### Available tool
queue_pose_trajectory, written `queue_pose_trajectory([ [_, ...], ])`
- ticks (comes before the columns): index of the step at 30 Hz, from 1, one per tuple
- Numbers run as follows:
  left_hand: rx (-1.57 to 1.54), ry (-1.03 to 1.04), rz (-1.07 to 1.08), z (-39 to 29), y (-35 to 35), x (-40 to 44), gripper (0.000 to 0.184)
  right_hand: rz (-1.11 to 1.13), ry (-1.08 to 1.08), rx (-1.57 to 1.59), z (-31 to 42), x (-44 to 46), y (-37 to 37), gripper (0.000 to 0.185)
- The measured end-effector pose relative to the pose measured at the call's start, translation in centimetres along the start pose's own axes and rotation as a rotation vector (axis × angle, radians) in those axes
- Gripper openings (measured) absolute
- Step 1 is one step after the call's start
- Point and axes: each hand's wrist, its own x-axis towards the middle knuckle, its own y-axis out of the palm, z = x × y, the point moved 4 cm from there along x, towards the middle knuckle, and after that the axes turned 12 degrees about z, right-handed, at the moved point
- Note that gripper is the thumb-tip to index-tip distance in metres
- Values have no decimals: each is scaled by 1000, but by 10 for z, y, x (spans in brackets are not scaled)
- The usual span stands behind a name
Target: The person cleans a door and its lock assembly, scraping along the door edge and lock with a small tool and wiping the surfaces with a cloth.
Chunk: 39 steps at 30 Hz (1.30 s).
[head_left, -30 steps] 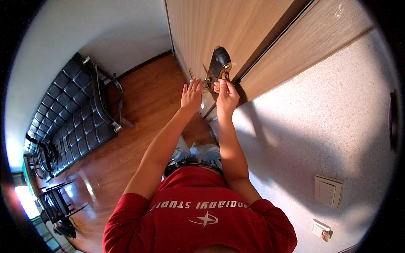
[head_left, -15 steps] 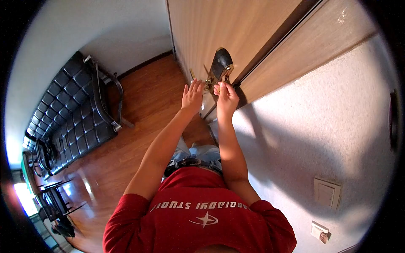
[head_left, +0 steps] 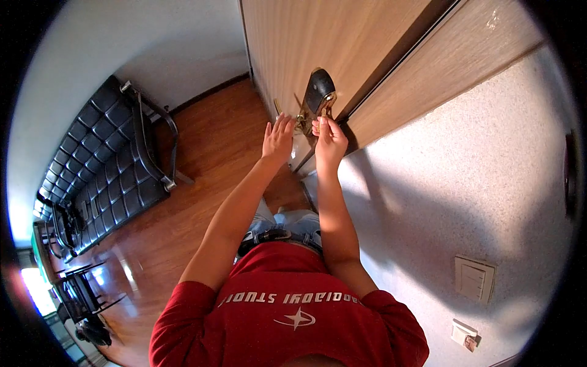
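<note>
A wooden door (head_left: 306, 37) carries a lock with a black cover (head_left: 320, 90) and brass-coloured metal parts. My right hand (head_left: 329, 139) is closed in a pinch on a small brass-coloured piece just below the lock; the piece looks like a key, but its far end is hard to make out. To the left, my left hand (head_left: 278, 139) has its fingers stretched out beside the brass door handle (head_left: 277, 107). Whether those fingertips touch the handle I cannot tell.
A black tufted bench (head_left: 110, 165) with metal arms stands on the wooden floor (head_left: 202, 153) at the left. On the speckled wall (head_left: 428, 177) at the right are a light switch (head_left: 474, 279) and a small white fitting (head_left: 465, 334). Dark chairs (head_left: 82, 293) stand at the lower left.
</note>
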Motion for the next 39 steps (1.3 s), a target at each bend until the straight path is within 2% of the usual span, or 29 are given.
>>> queue_pose_trajectory([
  [3, -3, -9, -72, 1, 4, 1, 41, -17, 14, -5, 2, -1, 1, 25],
  [9, -31, -14, -51, 1, 2, 0, 42, -56, -93, -6, -1, 0, 3, 26],
  [18, -25, -15, -42, 0, -1, 0, 41, -55, -35, 41, -2, -3, 5, 24],
  [39, -33, -16, -35, 0, 0, 0, 41, -29, -66, 14, -3, -3, 6, 23],
])
